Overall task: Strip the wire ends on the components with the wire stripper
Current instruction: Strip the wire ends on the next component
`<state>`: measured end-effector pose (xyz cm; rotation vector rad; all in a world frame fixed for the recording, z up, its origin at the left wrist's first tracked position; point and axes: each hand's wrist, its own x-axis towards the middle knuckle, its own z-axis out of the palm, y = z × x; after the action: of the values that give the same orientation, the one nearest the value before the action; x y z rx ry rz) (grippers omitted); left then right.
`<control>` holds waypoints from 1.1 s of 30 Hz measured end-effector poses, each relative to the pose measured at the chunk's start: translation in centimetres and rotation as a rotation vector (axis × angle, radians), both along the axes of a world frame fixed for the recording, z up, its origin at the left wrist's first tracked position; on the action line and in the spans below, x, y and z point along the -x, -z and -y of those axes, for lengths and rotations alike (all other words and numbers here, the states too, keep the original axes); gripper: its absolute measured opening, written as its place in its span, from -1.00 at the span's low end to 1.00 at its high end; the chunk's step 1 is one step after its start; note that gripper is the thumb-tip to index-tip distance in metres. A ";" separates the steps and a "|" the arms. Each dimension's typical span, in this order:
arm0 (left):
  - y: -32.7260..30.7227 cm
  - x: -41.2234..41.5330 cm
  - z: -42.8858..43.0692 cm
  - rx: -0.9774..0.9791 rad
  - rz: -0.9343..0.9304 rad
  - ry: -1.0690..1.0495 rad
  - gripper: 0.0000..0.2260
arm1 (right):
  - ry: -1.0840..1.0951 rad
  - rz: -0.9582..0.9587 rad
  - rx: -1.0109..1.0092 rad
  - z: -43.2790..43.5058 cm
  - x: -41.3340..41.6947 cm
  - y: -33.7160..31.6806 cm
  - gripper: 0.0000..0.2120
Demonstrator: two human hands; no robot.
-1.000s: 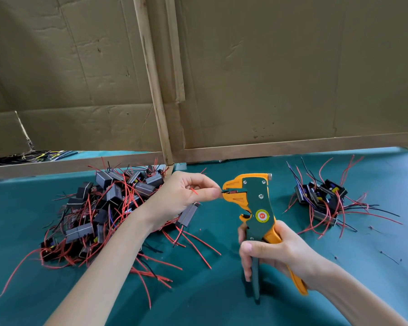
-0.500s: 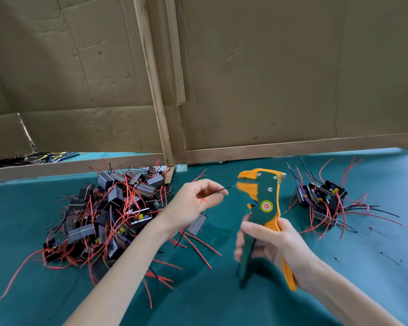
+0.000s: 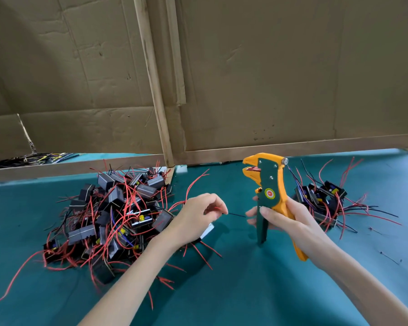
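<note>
Two hands, one wire.
The left hand (image 3: 198,215) pinches a black wire (image 3: 236,215), end poking toward the wire stripper (image 3: 270,184); the right hand (image 3: 284,218) grips it upright over the worktop (image 3: 245,290), mouth open.

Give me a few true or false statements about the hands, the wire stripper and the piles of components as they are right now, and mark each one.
1. The right hand holds the wire stripper with its head up. True.
2. The stripper's jaws are clamped on the black wire. False: the jaws stand open, and the left hand pinches that wire lower down, apart from them.
3. The larger pile of components lies on the person's left. True.
4. The table cover is red. False: it is green.
</note>
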<state>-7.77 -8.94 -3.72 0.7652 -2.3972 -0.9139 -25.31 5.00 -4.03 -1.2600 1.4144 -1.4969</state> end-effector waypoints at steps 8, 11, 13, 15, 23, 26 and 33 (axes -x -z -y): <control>0.5 0.1 -0.2 0.123 0.006 0.018 -0.93 | 0.002 0.133 -0.066 0.1 0.5 0.0 -0.53; 0.0 0.2 -0.2 0.043 -0.105 -0.022 -0.88 | -0.016 0.249 -0.023 0.1 0.2 0.2 -0.54; -0.3 0.1 -0.1 -0.006 -0.167 -0.060 -0.85 | -0.051 0.341 -0.012 0.1 0.0 0.2 -0.58; -0.5 -0.1 0.1 0.025 -0.134 -0.092 -0.87 | -0.073 0.393 -0.011 0.1 -0.1 0.1 -0.61; -0.9 -0.7 0.3 -0.048 -0.109 -0.059 -0.87 | -0.070 0.402 -0.023 0.2 -0.4 0.4 -0.60; -0.6 -0.3 -0.2 0.031 -0.125 -0.055 -0.85 | -0.099 0.400 -0.031 0.2 -0.7 0.6 -0.63; -0.9 -0.1 -0.7 -0.094 -0.334 -0.071 -0.80 | -0.219 0.417 -0.114 0.2 -1.8 1.0 -0.68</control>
<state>-7.69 -8.27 -2.85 0.6673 -2.0371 -1.0418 -23.53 4.76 -5.04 -0.9313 1.0373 -1.4067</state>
